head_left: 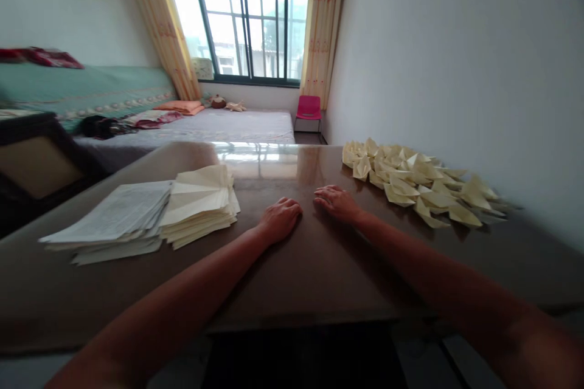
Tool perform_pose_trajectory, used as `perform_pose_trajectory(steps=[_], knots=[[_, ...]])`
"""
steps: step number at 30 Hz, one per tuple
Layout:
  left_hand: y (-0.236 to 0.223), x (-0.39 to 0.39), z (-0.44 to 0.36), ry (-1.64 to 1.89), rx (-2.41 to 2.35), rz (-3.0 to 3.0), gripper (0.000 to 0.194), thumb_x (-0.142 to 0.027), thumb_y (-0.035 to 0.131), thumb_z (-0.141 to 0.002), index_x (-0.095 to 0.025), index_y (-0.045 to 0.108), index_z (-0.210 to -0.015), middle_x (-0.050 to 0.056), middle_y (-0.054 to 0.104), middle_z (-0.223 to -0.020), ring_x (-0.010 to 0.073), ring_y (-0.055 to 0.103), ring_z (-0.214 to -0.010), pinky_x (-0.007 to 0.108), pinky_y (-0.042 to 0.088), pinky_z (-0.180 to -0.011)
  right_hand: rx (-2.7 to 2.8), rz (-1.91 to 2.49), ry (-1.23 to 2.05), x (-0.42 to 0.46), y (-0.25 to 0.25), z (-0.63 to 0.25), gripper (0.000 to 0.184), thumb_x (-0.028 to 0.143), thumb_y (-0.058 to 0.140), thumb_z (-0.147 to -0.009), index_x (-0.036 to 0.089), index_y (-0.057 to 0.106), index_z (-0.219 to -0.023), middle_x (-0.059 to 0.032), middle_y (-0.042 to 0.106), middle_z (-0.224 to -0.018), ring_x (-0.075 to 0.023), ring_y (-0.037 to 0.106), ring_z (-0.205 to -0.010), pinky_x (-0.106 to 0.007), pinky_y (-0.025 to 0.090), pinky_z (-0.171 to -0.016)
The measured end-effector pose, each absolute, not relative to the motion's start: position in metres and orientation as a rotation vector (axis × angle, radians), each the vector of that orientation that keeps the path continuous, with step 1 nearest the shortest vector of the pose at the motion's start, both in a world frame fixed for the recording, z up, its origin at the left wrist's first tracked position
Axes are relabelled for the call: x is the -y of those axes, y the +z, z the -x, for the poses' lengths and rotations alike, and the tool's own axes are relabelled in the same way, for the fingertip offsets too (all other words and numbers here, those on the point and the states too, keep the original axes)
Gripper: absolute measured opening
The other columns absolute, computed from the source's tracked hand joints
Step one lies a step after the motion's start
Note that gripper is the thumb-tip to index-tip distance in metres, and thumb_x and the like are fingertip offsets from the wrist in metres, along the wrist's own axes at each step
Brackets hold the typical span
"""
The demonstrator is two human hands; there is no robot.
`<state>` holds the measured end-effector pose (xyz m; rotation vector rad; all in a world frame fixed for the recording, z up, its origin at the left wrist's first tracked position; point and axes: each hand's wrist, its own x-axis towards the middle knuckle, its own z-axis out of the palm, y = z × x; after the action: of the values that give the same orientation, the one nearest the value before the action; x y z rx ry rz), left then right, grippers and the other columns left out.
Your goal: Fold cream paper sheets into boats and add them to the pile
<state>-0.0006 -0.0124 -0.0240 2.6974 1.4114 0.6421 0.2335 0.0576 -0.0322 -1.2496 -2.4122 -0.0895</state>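
My left hand (280,219) rests palm down on the brown glossy table (292,279), its fingers loosely bent and nothing visible in it. Across a small gap, my right hand (338,202) lies flat with its fingers stretched toward the left, holding nothing. Left of my left hand is a stack of cream paper sheets (201,197), the top one creased. Beside that stack, partly touching it, lies a pile of greyish-white printed sheets (123,213). To the right of my right hand, many folded cream paper boats (410,176) are heaped together.
The white wall (447,73) runs close behind the paper boats. Past the table's far edge are a bed (255,124) and a pink chair (309,107) under a window (246,24). A dark wooden chair-like piece (41,161) stands at the left.
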Motion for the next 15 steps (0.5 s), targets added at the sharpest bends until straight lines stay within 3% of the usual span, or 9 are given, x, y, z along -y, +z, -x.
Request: perform_pose_trajectory(steps=[5, 10, 15], knots=[[-0.014, 0.015, -0.006, 0.427, -1.409, -2.716, 0.029, -0.019, 0.038, -0.092, -0.022, 0.063, -0.107, 0.009, 0.063, -0.111, 0.0220, 0.054, -0.107, 0.036, 0.045, -0.095, 2.418, 1.162, 0.044, -0.054, -0.049, -0.224, 0.035, 0.040, 0.043, -0.095, 0.026, 0.063, -0.121, -0.0056, 0.062, -0.128, -0.0222, 0.051, -0.122, -0.044, 0.040, -0.102], [0.030, 0.008, 0.033, 0.102, -1.253, -2.668, 0.027, -0.021, 0.062, -0.078, -0.026, 0.068, -0.104, 0.000, 0.066, -0.115, 0.0167, 0.059, -0.106, 0.025, 0.043, -0.096, 2.402, 1.132, 0.102, -0.056, -0.049, -0.233, 0.033, 0.037, 0.045, -0.093, 0.026, 0.065, -0.118, -0.0043, 0.064, -0.125, -0.0203, 0.053, -0.120, -0.039, 0.042, -0.102], [0.076, 0.018, 0.133, 0.028, -1.656, -2.393, 0.057, -0.042, 0.070, -0.071, -0.024, 0.060, -0.123, 0.008, 0.056, -0.133, 0.0271, 0.052, -0.121, 0.037, 0.037, -0.104, 2.396, 1.123, 0.128, -0.057, -0.051, -0.235, 0.033, 0.035, 0.047, -0.091, 0.024, 0.066, -0.116, -0.0043, 0.064, -0.124, -0.0210, 0.053, -0.120, -0.038, 0.041, -0.103]])
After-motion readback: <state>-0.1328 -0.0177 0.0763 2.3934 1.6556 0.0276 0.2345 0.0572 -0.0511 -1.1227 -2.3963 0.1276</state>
